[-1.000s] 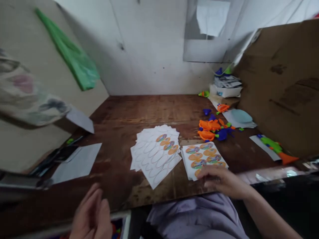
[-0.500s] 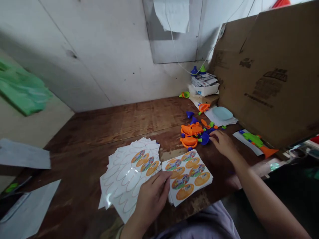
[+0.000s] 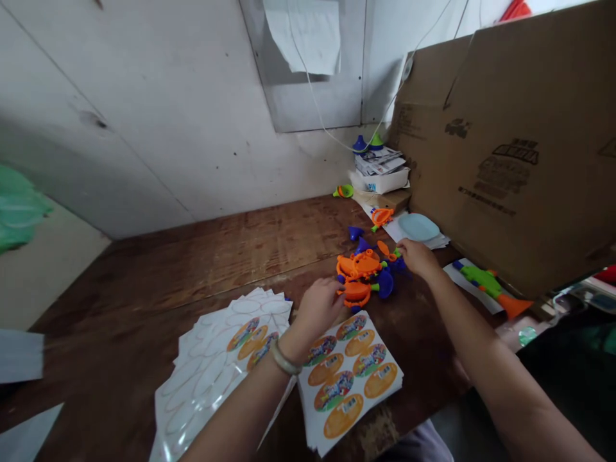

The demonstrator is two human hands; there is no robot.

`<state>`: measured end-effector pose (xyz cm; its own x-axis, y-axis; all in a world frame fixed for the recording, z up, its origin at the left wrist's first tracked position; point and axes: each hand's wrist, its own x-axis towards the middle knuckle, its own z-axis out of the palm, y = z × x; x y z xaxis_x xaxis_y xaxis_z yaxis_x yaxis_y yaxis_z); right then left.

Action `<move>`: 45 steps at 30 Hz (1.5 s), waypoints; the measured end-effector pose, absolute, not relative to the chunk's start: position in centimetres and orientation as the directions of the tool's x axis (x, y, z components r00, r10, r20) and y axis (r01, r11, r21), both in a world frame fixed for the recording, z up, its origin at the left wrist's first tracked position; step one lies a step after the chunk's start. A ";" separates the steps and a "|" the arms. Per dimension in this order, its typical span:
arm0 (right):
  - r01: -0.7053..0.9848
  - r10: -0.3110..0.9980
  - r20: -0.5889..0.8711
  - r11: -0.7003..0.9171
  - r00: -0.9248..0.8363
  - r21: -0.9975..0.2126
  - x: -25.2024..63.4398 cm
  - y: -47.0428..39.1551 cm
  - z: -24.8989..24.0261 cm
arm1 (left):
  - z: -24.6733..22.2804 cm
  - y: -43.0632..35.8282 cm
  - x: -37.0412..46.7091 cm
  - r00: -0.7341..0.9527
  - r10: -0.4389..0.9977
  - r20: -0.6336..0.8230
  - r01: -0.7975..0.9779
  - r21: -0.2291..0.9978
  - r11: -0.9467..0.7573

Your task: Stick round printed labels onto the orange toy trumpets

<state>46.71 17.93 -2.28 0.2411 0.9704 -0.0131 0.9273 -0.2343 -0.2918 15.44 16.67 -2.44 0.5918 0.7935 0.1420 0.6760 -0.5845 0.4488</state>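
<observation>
My left hand (image 3: pixel 321 309), with a bangle at the wrist, reaches over the sticker sheets. Its fingertips are at the left edge of an orange plastic toy part (image 3: pixel 357 292); I see no grip on it. My right hand (image 3: pixel 418 256) is at the right side of the heap, fingers pinched by small green and blue pieces; what they hold is too small to make out. Blue funnel-shaped parts (image 3: pixel 384 283) lie among the orange ones. Below my left hand is a stack of sheets with oval stickers (image 3: pixel 342 403). Left of it, mostly peeled backing sheets (image 3: pixel 202 366) are fanned out.
A large cardboard box (image 3: pixel 505 141) stands at the right. Before it lie a light blue dish (image 3: pixel 418 227) on papers and a green and orange toy (image 3: pixel 486 281). A white carton (image 3: pixel 382 181) with papers stands at the wall. A green bag (image 3: pixel 19 208) is at far left.
My left hand has moved from the sticker stack forward to the orange parts. My right hand stays by the heap, its fingers now at the small pieces. The view has shifted right.
</observation>
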 end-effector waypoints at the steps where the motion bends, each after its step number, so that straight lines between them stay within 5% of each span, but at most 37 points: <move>1: 0.928 0.973 -0.030 -0.226 0.228 -0.296 46.5 18.3 -2.2 | -2.5 17.1 16.7 0.609 0.786 0.107 0.681 0.438 -0.587; 10: 0.923 0.981 -0.045 -0.195 0.191 -0.331 44.8 19.8 -3.4 | -3.5 18.1 22.7 0.612 0.772 -0.169 0.768 0.358 -0.531; 15: 0.921 0.980 -0.028 -0.195 0.197 -0.336 44.4 21.3 -3.7 | -3.8 18.5 22.6 0.589 0.793 -0.156 0.727 0.531 -0.436; 21: 0.927 0.999 0.004 -0.044 0.049 -0.372 44.5 18.2 -1.8 | -3.5 19.5 17.5 0.412 0.911 0.010 0.359 0.917 -0.172; 26: 0.866 0.984 0.005 0.157 -0.176 -0.474 43.3 11.7 -2.3 | -3.3 18.2 13.1 0.132 0.991 -0.025 -0.112 0.993 0.040; 34: 0.635 0.935 0.280 0.082 0.218 -0.768 38.6 7.6 -2.4 | -1.8 12.0 13.9 0.070 0.988 -0.134 -0.461 0.874 0.151; 45: 0.188 0.921 0.136 0.070 0.365 -0.980 32.6 5.0 0.5 | 0.5 9.3 13.0 0.105 0.989 0.108 -0.423 0.904 -0.054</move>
<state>32.59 4.98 0.45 0.3652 0.9210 0.1356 0.1883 0.0695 -0.9796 13.00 9.27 0.52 0.1051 0.9886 0.1080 -0.4234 -0.0538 0.9043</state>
